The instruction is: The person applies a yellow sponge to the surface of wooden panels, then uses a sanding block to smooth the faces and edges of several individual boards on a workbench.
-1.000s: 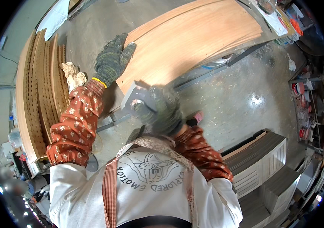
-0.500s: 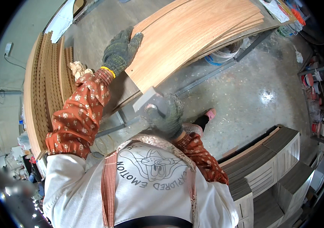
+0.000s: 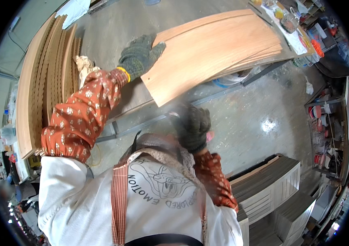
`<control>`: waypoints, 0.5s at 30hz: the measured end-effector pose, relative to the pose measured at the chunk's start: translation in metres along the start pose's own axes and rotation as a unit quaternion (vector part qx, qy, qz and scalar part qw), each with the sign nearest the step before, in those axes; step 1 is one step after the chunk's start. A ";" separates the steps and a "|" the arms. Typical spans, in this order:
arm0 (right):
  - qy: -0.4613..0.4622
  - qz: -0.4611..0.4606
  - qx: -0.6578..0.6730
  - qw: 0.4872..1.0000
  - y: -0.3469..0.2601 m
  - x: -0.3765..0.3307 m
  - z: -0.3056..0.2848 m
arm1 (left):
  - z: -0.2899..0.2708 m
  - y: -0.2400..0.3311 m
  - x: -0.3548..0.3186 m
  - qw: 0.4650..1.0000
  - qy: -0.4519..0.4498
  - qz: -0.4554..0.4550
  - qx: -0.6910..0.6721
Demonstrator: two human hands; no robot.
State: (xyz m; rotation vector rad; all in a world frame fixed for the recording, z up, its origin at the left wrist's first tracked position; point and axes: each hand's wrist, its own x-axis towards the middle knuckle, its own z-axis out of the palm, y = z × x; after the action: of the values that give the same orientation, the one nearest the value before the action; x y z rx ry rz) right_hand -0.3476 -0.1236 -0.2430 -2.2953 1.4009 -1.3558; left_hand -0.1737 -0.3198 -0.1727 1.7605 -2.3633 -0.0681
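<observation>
My left hand, in a dark green knit glove with a yellow cuff edge, lies on the left end of the top wooden panel. Its fingers are stretched out and the thumb is apart. The panel is light brown with a small hole near its left corner, on a fanned stack of similar panels. Just off the near edge, my right hand, gloved alike, is closed and smeared by motion. The pale block it holds is mostly hidden by the glove and blurred.
The stack lies on a grey worktable. Scallop-edged boards stand at the left beside a crumpled cloth. Under the table is a bucket. Grey slatted panels are stacked at lower right; shelves with spools stand far right.
My right hand has moved slightly to the right and turned, so the pale block shows far less. My left hand stays on the panel. The whole view has shifted.
</observation>
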 end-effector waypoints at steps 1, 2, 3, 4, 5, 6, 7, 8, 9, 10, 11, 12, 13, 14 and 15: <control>-0.030 0.046 -0.024 0.998 -0.006 0.000 -0.008 | -0.002 0.003 0.002 1.000 0.008 0.005 0.002; -0.006 0.010 -0.017 1.000 -0.006 -0.003 -0.009 | -0.004 0.004 0.004 1.000 0.015 0.009 0.005; 0.017 -0.021 -0.004 1.000 -0.009 -0.001 -0.008 | 0.001 0.005 0.003 1.000 0.014 0.016 0.007; 0.039 -0.053 0.008 0.998 -0.014 0.006 -0.008 | 0.006 0.006 0.006 1.000 0.020 0.013 0.000; 0.063 -0.086 0.023 0.994 -0.021 0.018 -0.004 | 0.009 0.007 0.006 0.999 0.021 0.023 -0.001; 0.087 -0.125 0.045 0.987 -0.022 0.031 -0.003 | 0.008 0.004 0.003 0.999 0.026 0.028 0.003; 0.049 -0.118 0.055 0.990 -0.010 0.032 -0.003 | 0.006 0.004 0.002 0.999 0.032 0.038 0.007; 0.011 -0.110 0.066 0.992 0.007 0.029 0.000 | 0.012 0.001 -0.001 0.997 0.048 0.055 0.013; -0.014 -0.053 0.108 0.993 0.027 0.034 -0.008 | 0.008 0.000 -0.004 0.998 0.044 0.046 0.023; -0.035 0.009 0.146 0.989 0.047 0.037 -0.017 | 0.005 0.001 -0.007 0.998 0.041 0.036 0.031; -0.047 0.073 0.173 0.981 0.069 0.042 -0.030 | 0.003 0.007 -0.006 0.998 0.038 0.032 0.033; 0.004 0.101 0.100 0.990 0.099 0.041 -0.048 | -0.002 0.017 -0.004 0.999 0.024 0.038 0.016; 0.052 0.132 0.031 0.989 0.126 0.041 -0.068 | -0.004 0.023 -0.004 0.998 0.027 0.048 0.010; 0.079 0.120 -0.054 0.988 0.140 0.040 -0.081 | -0.007 0.025 -0.003 0.998 0.028 0.055 0.007; 0.099 0.116 -0.143 0.978 0.156 0.040 -0.088 | -0.004 0.032 -0.008 0.998 0.030 0.063 0.003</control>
State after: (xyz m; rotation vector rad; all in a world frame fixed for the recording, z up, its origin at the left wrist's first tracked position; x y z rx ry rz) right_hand -0.5070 -0.2134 -0.2468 -2.1088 1.9756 -1.4193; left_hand -0.2015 -0.3026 -0.1647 1.5873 -2.4269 0.0094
